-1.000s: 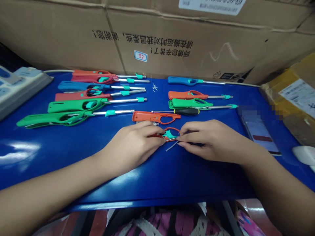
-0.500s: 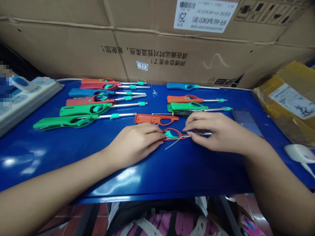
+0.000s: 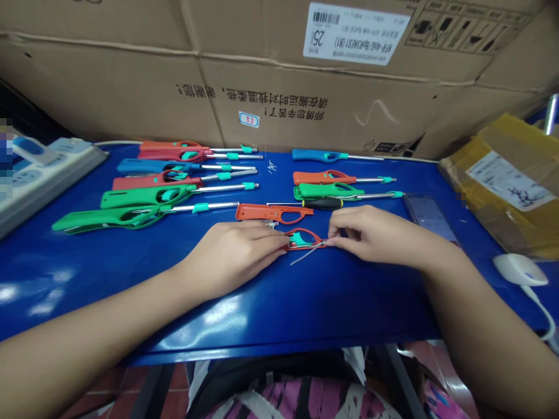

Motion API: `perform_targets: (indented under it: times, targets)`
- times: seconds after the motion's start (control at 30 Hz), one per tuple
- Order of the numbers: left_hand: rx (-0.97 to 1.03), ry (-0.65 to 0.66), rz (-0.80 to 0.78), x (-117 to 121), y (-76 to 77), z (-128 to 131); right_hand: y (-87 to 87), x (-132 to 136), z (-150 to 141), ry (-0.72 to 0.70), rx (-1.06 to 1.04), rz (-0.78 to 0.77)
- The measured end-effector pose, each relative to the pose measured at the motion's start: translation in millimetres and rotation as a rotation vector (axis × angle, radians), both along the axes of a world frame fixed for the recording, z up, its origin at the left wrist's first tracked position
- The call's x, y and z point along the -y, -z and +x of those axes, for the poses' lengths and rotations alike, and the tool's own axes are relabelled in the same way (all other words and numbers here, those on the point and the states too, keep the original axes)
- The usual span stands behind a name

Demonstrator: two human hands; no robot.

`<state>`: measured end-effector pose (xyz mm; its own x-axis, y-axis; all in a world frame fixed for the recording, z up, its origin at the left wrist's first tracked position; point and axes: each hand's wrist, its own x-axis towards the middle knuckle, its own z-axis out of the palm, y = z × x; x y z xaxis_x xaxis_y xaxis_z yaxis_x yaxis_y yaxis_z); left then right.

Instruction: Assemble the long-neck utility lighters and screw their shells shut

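Observation:
An opened orange gas lighter [image 3: 290,247] lies on the blue table, its turquoise trigger [image 3: 299,238] showing inside the loop. My left hand [image 3: 238,256] is closed over its handle and hides most of it. With thumb and fingertips pinched together, my right hand [image 3: 371,235] grips the front end where the barrel begins; I cannot see the metal barrel. A thin pale tube [image 3: 301,257] sticks out toward me between the hands. Just beyond lies the loose orange half shell [image 3: 251,212], and behind it a screwdriver [image 3: 327,203] with a black handle.
Several assembled lighters [image 3: 148,198] lie in a row at the left, and more lighters [image 3: 329,191] at the back right. A phone [image 3: 428,215], a taped carton [image 3: 502,180] and a white plug [image 3: 519,269] are at the right. A power strip [image 3: 52,169] stands left; a large cardboard box [image 3: 144,87] walls the back.
My right hand has closed its fingertips at the lighter's front end, and the barrel seen past them earlier no longer shows. The screwdriver handle is now uncovered. My left hand stays on the handle.

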<state>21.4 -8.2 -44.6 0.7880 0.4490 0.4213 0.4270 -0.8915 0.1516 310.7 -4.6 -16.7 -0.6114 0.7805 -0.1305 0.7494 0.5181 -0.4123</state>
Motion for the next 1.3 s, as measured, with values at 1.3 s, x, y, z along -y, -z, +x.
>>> perform_targets:
  times: [1.3]
  targets:
    - [-0.314,-0.242,-0.093,-24.2,-21.9,-19.5,7.8,17.5,-25.2,-0.172,0.043,0.136]
